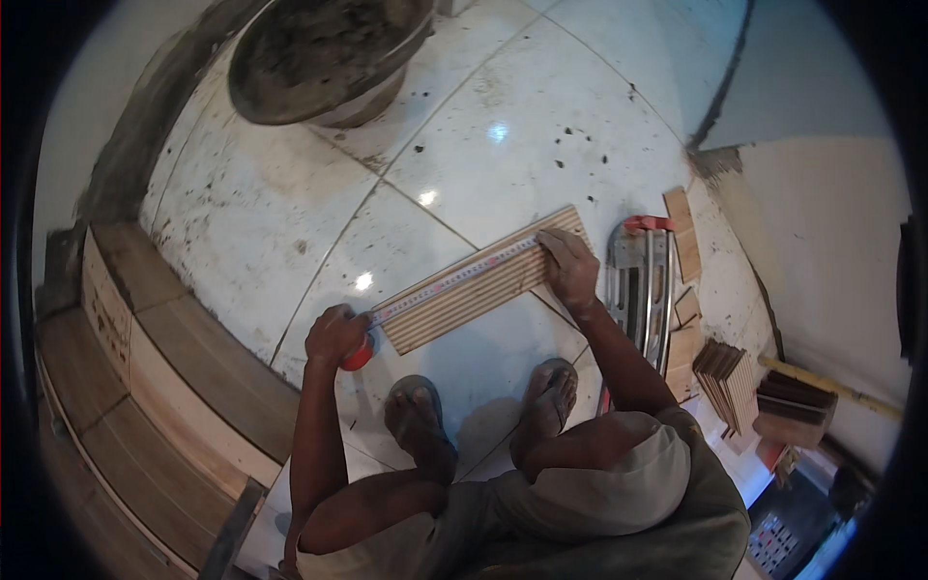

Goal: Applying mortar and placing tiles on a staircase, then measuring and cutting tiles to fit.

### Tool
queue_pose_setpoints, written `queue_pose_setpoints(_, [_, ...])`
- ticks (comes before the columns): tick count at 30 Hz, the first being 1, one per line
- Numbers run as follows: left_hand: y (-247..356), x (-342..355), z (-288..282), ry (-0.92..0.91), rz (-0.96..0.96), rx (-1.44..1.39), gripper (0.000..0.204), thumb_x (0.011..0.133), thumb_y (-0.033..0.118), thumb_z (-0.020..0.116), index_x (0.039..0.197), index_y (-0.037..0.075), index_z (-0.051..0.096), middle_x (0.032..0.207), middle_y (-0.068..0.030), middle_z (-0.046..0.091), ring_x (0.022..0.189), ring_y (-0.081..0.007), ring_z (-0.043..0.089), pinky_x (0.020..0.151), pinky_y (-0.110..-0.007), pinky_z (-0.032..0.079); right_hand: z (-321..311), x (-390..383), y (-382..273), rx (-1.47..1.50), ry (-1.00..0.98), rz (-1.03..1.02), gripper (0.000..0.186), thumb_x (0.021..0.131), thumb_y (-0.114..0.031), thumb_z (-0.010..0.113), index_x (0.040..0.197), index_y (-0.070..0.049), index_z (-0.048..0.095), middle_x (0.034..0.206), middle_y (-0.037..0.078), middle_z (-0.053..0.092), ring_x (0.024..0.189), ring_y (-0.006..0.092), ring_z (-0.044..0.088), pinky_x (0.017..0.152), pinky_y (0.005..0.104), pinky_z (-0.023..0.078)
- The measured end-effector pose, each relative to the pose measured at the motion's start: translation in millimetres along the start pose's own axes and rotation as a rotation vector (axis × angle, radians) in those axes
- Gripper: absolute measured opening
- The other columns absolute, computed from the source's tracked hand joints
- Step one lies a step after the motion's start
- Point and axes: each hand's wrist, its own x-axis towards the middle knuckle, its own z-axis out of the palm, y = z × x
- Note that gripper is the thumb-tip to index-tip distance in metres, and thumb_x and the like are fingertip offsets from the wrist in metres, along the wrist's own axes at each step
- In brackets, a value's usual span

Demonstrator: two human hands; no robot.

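Note:
A ribbed, wood-coloured tile lies slantwise on the floor in front of my feet. Along its far side stretches the pale blade of a tape measure, whose red case sits under my left hand. That hand is closed round the case just off the tile's left end. My right hand pinches the far end of the blade near the tile's right end, thumb and fingers pressed onto the tile's surface.
A bucket of grey mortar stands at the far left. Right of the tile lies a manual tile cutter, with offcuts beside it. Stacked ribbed tiles stand at the right. Wood-look steps rise on the left.

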Motion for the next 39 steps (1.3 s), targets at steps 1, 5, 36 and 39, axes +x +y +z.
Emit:
queue_pose_setpoints(1, [4.6,-1.7,-3.7,-0.039,-0.028,-0.007,0.052,0.085,0.052,0.062,0.091,0.001,0.070,0.099,-0.0243,0.068,0.096,-0.0405,0.065,0.084,-0.047,0.050,-1.3,4.8,-1.7,-0.030,0.033,-0.004,0.027,0.080,-0.001,0.068,0.105,-0.010,0.073,0.105,0.008,0.072,0.090,0.0267,0.070,0.076,0.0361,0.058])
queue_pose_setpoints(5, [4.0,-2.4,-4.7,-0.045,-0.040,-0.007,0.053,0.085,0.052,0.061,0.096,0.001,0.070,0.104,-0.0245,0.069,0.100,-0.0427,0.066,0.087,-0.047,0.051,-4.5,16.0,-4.1,-0.091,0.046,-0.005,0.027,0.080,-0.002,0.069,0.106,-0.010,0.073,0.103,0.007,0.071,0.087,0.0255,0.069,0.072,0.0355,0.058])
queue_pose_setpoints(36, [28.3,-13.5,19.2,0.863,0.554,0.256,0.075,0.070,0.056,0.085,0.120,0.005,0.062,0.126,-0.0201,0.059,0.123,-0.0371,0.054,0.103,-0.054,0.041,-81.1,-83.9,-105.7,0.088,-0.492,0.160,0.033,0.093,-0.031,0.066,0.119,-0.010,0.067,0.106,0.008,0.067,0.100,0.0286,0.064,0.087,0.0395,0.054])
queue_pose_setpoints(39, [65.3,-17.5,50.5,0.580,0.815,0.200,0.101,0.069,0.061,0.082,0.144,0.004,0.046,0.149,-0.0238,0.043,0.138,-0.0437,0.039,0.115,-0.060,0.026,-111.0,-104.5,-124.0,0.162,-0.632,0.311,0.032,0.094,-0.033,0.064,0.119,-0.013,0.068,0.107,0.008,0.068,0.102,0.0294,0.065,0.086,0.0423,0.054])
